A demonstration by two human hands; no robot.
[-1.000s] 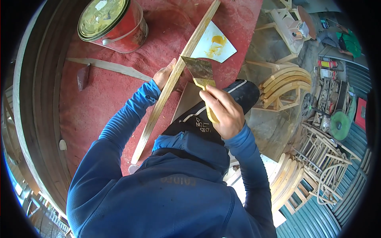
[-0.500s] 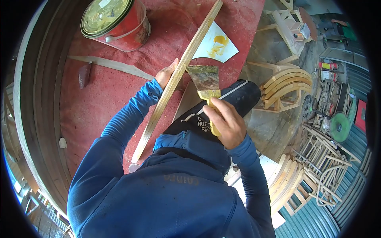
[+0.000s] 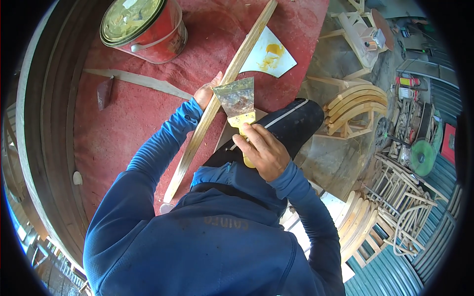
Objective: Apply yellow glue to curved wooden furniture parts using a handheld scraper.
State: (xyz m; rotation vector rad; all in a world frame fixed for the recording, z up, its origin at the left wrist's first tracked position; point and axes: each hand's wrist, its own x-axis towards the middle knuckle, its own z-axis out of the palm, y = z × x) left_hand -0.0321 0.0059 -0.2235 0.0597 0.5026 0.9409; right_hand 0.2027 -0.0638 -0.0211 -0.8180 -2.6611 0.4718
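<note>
My left hand (image 3: 205,93) is closed round a long, narrow wooden strip (image 3: 197,138), partly hidden behind it. The strip slants from the far middle down toward my lap. In my right hand (image 3: 265,152) is a putty knife (image 3: 237,101) with a yellow handle and a wide, smeared metal blade. Its blade overlaps the strip beside my left hand; whether it presses on the wood I cannot tell. Just beyond the blade lies a white board (image 3: 269,53) with orange-yellow putty smears, partly behind the strip.
A red bucket (image 3: 158,47) with a smeared lid stands on the red surface (image 3: 118,126) at far left. Near it lie a thin pale strip (image 3: 140,80) and a dark wedge-shaped piece (image 3: 104,93). Curved wooden parts (image 3: 358,106) are stacked at right, with a green fan (image 3: 423,157) beyond.
My right hand has moved left with the putty knife, bringing its blade across the wooden strip. My left hand and the strip have stayed in place.
</note>
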